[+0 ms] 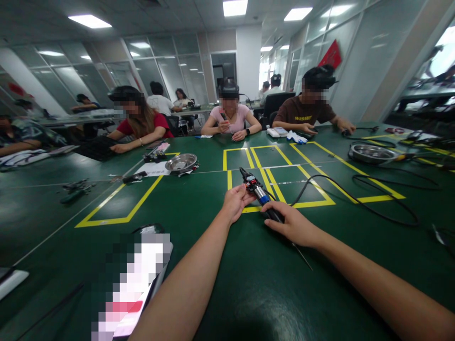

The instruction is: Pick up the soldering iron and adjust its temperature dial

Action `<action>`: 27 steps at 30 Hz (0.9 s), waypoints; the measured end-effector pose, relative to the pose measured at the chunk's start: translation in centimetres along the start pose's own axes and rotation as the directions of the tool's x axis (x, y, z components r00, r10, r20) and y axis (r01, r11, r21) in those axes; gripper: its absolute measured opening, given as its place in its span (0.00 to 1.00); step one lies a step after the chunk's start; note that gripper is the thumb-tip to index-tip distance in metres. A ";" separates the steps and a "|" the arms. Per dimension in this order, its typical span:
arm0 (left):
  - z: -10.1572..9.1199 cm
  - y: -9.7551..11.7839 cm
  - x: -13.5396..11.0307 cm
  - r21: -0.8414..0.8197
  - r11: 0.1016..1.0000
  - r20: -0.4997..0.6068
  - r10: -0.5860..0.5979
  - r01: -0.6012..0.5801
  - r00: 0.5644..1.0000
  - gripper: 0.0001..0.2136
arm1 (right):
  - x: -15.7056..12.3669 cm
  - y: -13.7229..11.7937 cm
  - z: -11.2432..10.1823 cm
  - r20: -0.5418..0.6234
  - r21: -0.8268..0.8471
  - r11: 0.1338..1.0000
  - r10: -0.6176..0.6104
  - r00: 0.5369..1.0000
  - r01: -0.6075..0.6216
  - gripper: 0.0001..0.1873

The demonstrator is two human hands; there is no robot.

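In front of me, my left hand (pixel 236 201) is closed at the fingertips on a small dark part (pixel 250 180) with red bits on it. Against that part lies what looks like an electric screwdriver (pixel 262 194), with a silver barrel, a blue band and a black grip. My right hand (pixel 289 222) wraps over the black grip from the right, thumb underneath. Out from under this hand sticks a thin metal rod (pixel 303 257); its other end is hidden. A black cord (pixel 330 182) runs right from behind the tool.
Yellow tape rectangles (pixel 126 219) mark the green table (pixel 227 284). A lit phone-like screen (pixel 138 279) lies by my left forearm. One metal bowl (pixel 181 162) stands left, another (pixel 373 152) right among cables. Dark parts (pixel 80 189) lie far left. Co-workers (pixel 229 116) sit opposite.
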State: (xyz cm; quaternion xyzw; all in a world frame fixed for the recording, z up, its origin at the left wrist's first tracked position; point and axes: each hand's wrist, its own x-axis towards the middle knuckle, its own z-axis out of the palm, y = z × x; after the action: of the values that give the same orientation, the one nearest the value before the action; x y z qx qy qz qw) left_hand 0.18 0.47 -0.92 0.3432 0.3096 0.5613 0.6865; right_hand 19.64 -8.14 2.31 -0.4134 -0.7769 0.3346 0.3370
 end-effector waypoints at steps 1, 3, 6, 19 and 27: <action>0.0 0.0 0.0 0.004 1.000 -0.004 0.003 -0.003 1.000 0.11 | 0.0 0.0 0.2 -0.023 -0.045 0.999 -0.026 0.999 0.025 0.13; 0.1 -0.1 0.0 0.014 1.000 -0.002 0.017 -0.017 1.000 0.12 | 0.0 0.3 0.8 -0.057 -0.052 0.998 -0.031 0.998 0.028 0.10; 0.2 -0.1 -0.1 0.034 0.999 0.026 0.034 -0.034 0.999 0.13 | 0.2 0.7 1.1 -0.061 0.165 0.981 0.113 0.992 -0.102 0.08; 0.6 0.9 -0.7 0.070 0.997 0.023 -0.037 0.035 0.999 0.10 | -1.1 10.2 -14.0 -0.191 0.931 -0.183 0.496 0.847 0.317 0.19; 0.7 0.9 -0.8 0.112 0.994 0.033 -0.021 0.017 0.999 0.08 | -3.6 13.0 -16.0 -0.258 0.737 -0.467 0.473 0.842 0.488 0.30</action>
State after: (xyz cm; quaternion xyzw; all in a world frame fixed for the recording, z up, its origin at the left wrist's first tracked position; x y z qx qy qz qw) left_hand 0.06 -0.30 0.24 0.3876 0.3323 0.5306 0.6766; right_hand 39.43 -1.79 -0.14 0.0226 0.0410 0.6913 0.7210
